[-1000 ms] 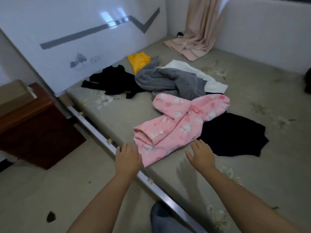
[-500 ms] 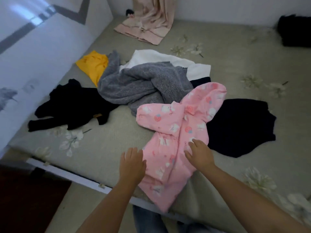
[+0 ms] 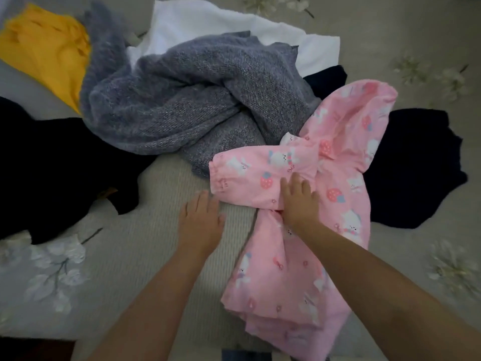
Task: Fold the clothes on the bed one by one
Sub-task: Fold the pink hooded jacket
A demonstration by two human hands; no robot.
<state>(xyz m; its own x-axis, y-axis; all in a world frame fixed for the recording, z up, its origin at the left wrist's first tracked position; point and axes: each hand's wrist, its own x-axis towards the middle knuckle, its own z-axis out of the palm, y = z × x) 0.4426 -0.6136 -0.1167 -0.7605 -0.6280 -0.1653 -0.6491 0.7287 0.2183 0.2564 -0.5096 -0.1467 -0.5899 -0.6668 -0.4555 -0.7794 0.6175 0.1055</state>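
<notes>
Two hands in view, both with fingers straight. Right hand [image 3: 299, 201] lies flat on the pink top [image 3: 299, 269], palm down, at the spot where its sleeve crosses the body of the garment. Left hand [image 3: 200, 220] is flat on the bed [image 3: 145, 256], fingertips just beside the sleeve cuff; can't tell if they touch it. Neither hand grips anything.

Pink top: one, printed with white animals and strawberries, crumpled, running from the near edge of the bed up to the far right. Its near hem hangs over the bed edge.

Other clothes, counted:
- grey knit [image 3: 182, 100]: one, bunched, centre far, just left of the pink top and touching it.
- white piece [image 3: 208, 24]: one, far, partly under the grey knit.
- yellow piece [image 3: 44, 50]: one, far left, beside the grey knit.
- black pieces: two clear ones. Left black one [image 3: 52, 165] lies spread at left, partly under the grey knit. Right black one [image 3: 416, 168] lies flat at right, partly under the pink top. A dark strip shows between the white piece and the pink top; can't tell if it belongs to either.

Bed has a grey cover with pale flower prints.
</notes>
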